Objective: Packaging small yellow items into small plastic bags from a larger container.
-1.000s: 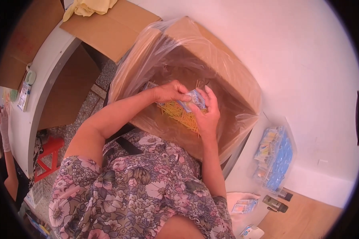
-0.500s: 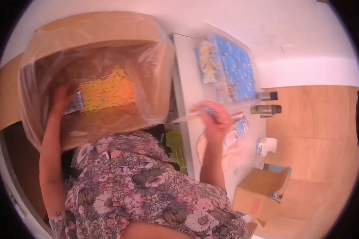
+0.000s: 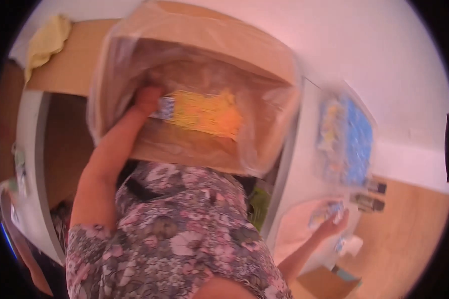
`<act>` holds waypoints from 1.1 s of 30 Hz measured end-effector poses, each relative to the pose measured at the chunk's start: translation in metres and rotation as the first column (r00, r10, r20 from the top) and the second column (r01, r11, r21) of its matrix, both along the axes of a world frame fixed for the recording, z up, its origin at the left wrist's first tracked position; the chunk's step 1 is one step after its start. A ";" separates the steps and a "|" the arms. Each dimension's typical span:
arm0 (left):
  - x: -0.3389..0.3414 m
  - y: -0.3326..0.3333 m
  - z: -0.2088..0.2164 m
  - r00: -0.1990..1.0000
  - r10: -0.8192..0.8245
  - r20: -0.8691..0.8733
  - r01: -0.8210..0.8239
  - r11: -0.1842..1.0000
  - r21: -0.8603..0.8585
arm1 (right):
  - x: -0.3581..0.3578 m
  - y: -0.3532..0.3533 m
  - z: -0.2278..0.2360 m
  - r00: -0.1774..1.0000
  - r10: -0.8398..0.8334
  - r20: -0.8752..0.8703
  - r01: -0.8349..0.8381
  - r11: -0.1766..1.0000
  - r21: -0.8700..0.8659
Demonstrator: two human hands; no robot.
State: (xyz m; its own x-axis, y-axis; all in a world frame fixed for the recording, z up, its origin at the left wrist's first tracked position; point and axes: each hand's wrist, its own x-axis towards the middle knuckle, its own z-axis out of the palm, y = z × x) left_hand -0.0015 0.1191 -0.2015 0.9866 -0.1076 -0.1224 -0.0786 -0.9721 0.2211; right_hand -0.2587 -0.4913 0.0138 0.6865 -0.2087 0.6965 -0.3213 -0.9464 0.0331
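My left hand (image 3: 149,98) reaches into a lined cardboard box (image 3: 209,37), beside a blue-and-white patterned packet (image 3: 166,107). Its fingers are blurred and partly hidden, so I cannot see whether they grip anything. Right of that packet lies a dense layer of thin yellow strips (image 3: 202,114), turning orange at its right end. Out on the white table, my right hand (image 3: 333,225) is over a pink mat (image 3: 292,224). Thumb and fingers close around a small whitish-blue packet (image 3: 338,215), among similar ones on the mat.
Clear plastic lining drapes over the box rim. Farther along the table (image 3: 304,154) lie blue packs in clear wrap (image 3: 358,142), with dark bottles (image 3: 368,202) nearby. An open carton (image 3: 327,283) stands at lower right, a yellow cloth (image 3: 50,40) at upper left. Another person's arm (image 3: 32,259) shows at lower left.
The view has swung, moving the box right in the picture. My right hand has gone from near the box's edge to the packets on the mat. My left hand stays inside the box.
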 end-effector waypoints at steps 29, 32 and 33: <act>0.014 0.017 0.057 0.890 0.455 0.014 -0.206 0.430 -0.879 | 0.323 0.407 -0.174 0.477 0.636 -0.606 -0.500 0.764 0.408; 0.016 0.013 0.043 0.919 0.384 -0.093 -0.242 0.361 -0.901 | 0.333 0.423 -0.169 0.499 0.621 -0.604 -0.619 0.743 0.253; 0.018 0.010 0.040 0.921 0.378 -0.093 -0.239 0.359 -0.902 | 0.340 0.421 -0.177 0.503 0.616 -0.606 -0.615 0.748 0.250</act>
